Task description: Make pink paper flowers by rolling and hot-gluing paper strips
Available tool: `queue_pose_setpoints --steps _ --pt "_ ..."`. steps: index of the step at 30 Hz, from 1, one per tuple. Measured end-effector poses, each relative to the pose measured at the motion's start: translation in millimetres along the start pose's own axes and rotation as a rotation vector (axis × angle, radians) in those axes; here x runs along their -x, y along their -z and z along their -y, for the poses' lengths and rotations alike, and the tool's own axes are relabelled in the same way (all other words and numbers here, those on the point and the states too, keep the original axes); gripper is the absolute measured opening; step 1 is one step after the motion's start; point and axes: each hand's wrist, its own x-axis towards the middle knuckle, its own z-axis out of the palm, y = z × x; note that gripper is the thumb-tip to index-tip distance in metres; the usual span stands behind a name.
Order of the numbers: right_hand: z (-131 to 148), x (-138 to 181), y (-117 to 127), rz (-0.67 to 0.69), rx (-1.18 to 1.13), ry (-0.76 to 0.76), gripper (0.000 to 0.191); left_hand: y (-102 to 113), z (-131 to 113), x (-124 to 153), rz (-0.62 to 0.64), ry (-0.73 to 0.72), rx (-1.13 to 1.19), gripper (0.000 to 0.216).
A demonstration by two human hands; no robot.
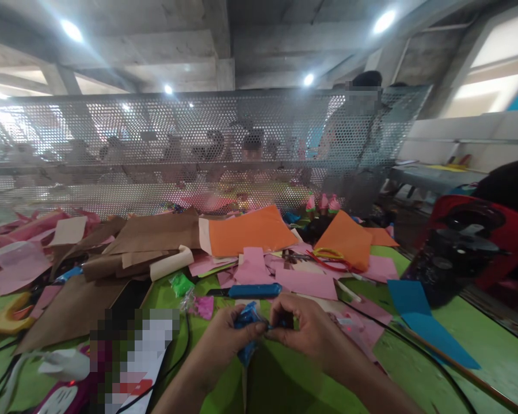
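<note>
Between both hands is a crumpled, shiny blue plastic packet (247,352). My left hand (224,339) grips it, with the thumb pressed across its front. The fingers of my right hand (304,325) pinch at the packet's right side; the exact bit between those fingertips is partly hidden. A thin pale stick or strip (244,382) shows just below the packet. Just beyond the hands lies a blue utility knife (254,291). To its left rest a small green packet (181,284) and a magenta one (205,307).
Brown sheets (155,233), orange sheets (246,230) and pink sheets (306,283) crowd the green table (496,339). Scissors (328,254) lie among them. A yellow glue gun (6,316) and a power strip (58,399) are left. Cables cross both sides. A perforated screen (155,138) stands behind.
</note>
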Motion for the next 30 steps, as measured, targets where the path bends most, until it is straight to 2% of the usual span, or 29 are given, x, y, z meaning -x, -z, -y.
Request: queue_pose_setpoints --steps 7,17,23,26,30 --pt "-3 0 -1 -0.004 -0.167 -0.045 0.015 -3 -3 1 -0.031 0.027 0.058 0.04" --pt "5 -3 5 0.012 -0.464 -0.165 0.029 -1 4 -4 -0.037 -0.006 0.07 0.042" --pt "10 -3 7 -0.073 -0.646 -0.211 0.031 0 1 -3 -0.073 0.007 0.029 0.04" --pt "9 -3 7 -0.099 -0.793 -0.253 0.029 5 -4 -4 -0.156 -0.028 -0.095 0.034" --pt "8 -2 6 -0.112 -0.929 -0.304 0.028 20 -7 -7 -0.378 -0.141 -0.427 0.023"
